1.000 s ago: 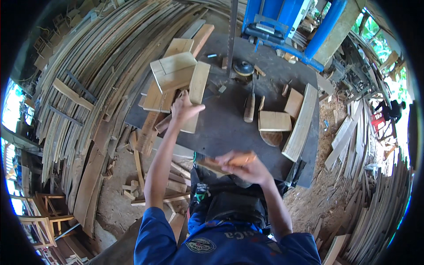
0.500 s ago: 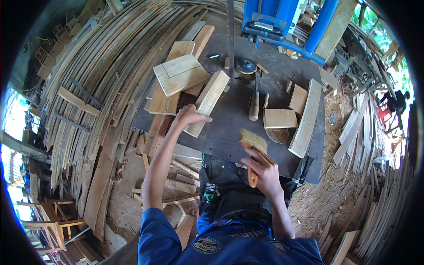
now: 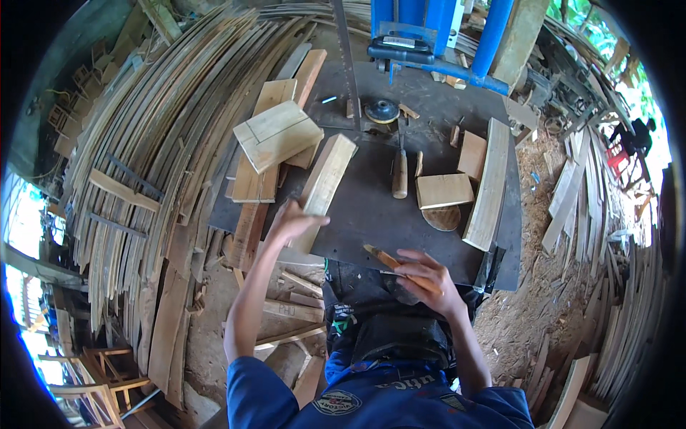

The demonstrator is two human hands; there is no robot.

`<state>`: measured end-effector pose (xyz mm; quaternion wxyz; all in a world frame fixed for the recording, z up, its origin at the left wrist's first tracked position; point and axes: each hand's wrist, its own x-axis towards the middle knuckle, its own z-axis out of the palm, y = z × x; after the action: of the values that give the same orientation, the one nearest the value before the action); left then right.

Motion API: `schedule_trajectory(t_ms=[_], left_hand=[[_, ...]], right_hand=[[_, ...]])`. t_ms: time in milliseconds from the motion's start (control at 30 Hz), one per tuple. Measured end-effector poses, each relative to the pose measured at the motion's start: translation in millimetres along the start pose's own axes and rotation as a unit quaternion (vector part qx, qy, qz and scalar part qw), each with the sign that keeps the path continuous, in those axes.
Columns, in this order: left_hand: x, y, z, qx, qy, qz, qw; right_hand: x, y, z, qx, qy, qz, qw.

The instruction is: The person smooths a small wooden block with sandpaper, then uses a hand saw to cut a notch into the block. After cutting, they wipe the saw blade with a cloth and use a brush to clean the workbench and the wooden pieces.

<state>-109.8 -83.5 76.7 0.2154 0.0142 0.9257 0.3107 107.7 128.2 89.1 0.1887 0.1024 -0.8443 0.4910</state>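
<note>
My left hand [image 3: 291, 222] is closed on the near end of a long rectangular wood block [image 3: 330, 176], which slants away from me over the dark metal table [image 3: 361, 225]. My right hand [image 3: 431, 282] grips a flat paintbrush [image 3: 389, 261] by its orange handle, near the table's front edge. The brush is turned edge-on, its tip pointing left toward the block, with a gap between the two. Beside the block, on the left, a pale board [image 3: 279, 134] lies across other wood pieces [image 3: 255, 184].
A saw blade [image 3: 347, 64] stands upright beyond the block. Near it lie a round black disc [image 3: 381, 110] and a wooden-handled tool [image 3: 400, 175]. On the right sit a small block [image 3: 444, 191] and a long plank [image 3: 489, 186]. Stacked boards [image 3: 164, 107] fill the left side.
The wood block has come nearer to me with my left hand. My right hand has rotated the brush, so its wide bristle face no longer shows. The whole view has shifted slightly.
</note>
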Motion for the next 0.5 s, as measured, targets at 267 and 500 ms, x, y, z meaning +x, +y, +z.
schedule_trajectory(t_ms=[267, 500], left_hand=[[-109, -81, -35, -0.383, -0.031, 0.016, 0.923], [-166, -131, -62, -0.49, 0.147, 0.03, 0.858]], right_hand=[[141, 44, 16, -0.012, 0.127, -0.055, 0.99], [180, 70, 76, -0.118, -0.157, -0.111, 0.974]])
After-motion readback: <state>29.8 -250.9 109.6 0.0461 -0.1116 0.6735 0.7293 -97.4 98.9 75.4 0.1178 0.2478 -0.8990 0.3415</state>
